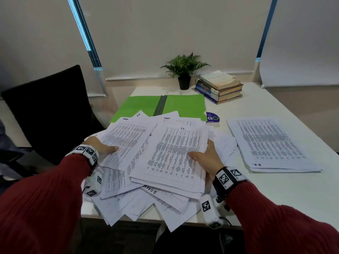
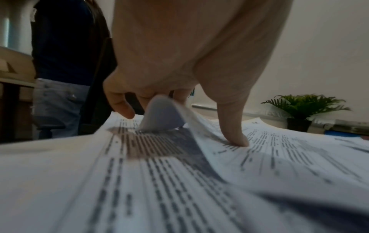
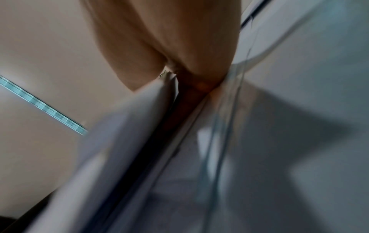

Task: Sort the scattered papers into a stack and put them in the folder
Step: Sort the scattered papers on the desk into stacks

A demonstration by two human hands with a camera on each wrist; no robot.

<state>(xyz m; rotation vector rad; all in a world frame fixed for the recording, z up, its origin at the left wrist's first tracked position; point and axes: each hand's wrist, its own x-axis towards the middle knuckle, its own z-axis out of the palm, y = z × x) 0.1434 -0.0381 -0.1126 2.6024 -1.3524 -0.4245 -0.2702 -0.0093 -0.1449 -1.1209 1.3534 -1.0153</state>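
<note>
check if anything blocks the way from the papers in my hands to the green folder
Nothing visible does. The green folder lies open right behind the scattered papers, whose far edges already overlap its near edge. The plant and books sit beyond it, out of the path.

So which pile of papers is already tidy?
The squared-up stack lying alone on the table's right side; the heap under both hands is fanned out.
</note>
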